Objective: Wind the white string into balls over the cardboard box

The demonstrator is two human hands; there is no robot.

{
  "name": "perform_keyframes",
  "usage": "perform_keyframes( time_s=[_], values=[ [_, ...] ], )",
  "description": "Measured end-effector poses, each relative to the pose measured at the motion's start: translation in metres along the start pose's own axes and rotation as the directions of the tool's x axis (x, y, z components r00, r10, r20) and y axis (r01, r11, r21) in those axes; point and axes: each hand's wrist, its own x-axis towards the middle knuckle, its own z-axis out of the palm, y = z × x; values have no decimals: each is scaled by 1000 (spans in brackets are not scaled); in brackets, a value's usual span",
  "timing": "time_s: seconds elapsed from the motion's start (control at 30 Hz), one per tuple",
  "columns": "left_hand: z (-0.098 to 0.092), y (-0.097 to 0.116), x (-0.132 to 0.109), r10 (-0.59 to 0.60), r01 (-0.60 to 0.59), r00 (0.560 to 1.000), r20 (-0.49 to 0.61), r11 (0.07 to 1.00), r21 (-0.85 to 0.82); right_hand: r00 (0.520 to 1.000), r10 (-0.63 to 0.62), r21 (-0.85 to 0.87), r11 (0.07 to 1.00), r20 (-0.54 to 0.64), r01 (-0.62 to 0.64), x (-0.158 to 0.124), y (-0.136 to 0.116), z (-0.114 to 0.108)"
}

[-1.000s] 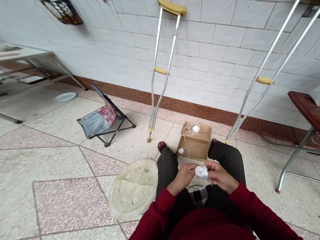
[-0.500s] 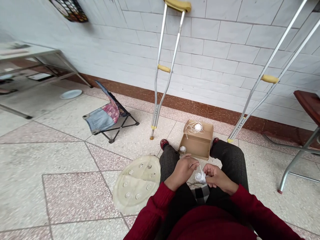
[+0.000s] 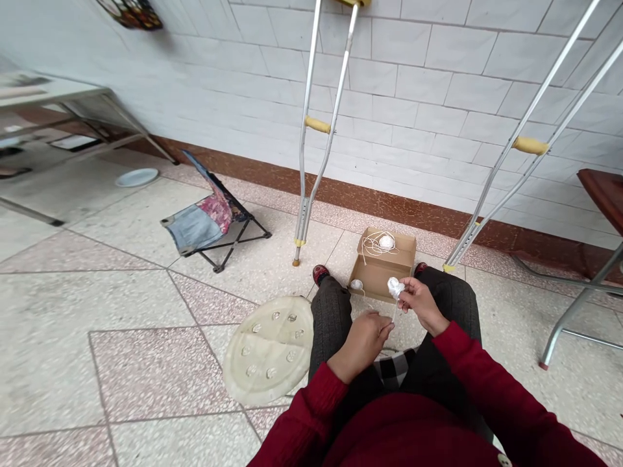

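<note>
The right hand [image 3: 422,305] pinches a small white ball of wound thread [image 3: 395,287]; at its seven o'clock the left hand [image 3: 363,338] pinches a thin white strand [image 3: 394,315]. An open brown cardboard box [image 3: 377,275] lies at eleven.

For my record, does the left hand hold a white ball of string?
No, the right hand holds the white ball of string, while the left hand pinches its strand.

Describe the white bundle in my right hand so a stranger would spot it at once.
Find the open cardboard box on the floor near the tiled wall. In front of it, the right hand holds the white bundle. Unlike the two white balls lying in the box, this one is held up, with a strand running down to the left hand.
</note>
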Motion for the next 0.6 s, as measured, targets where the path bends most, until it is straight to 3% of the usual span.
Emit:
perform_keyframes(
  time_s=[0.13, 0.27, 0.4, 0.5, 0.6],
  values=[
    [-24, -1, 12, 147, -131, 985, -86, 976, 175, 994, -18, -194, 980, 104, 38, -15, 27, 7],
    [-33, -4, 21, 219, -208, 973, -70, 968, 139, 976, 80, -147, 988, 201, -50, -42, 26, 4],
    [-33, -9, 24, 150, -154, 980, -132, 988, -13, 932, 206, -64, 979, 300, -195, -63, 5, -5],
    [-27, -15, 25, 108, -119, 991, -79, 981, -153, 888, 247, -38, 967, 388, -252, -75, -13, -6],
    [-11, -18, 19, -3, 5, 1000, 10, 959, -283, 919, 203, 37, 973, 337, -228, -73, -28, -6]
  ],
)
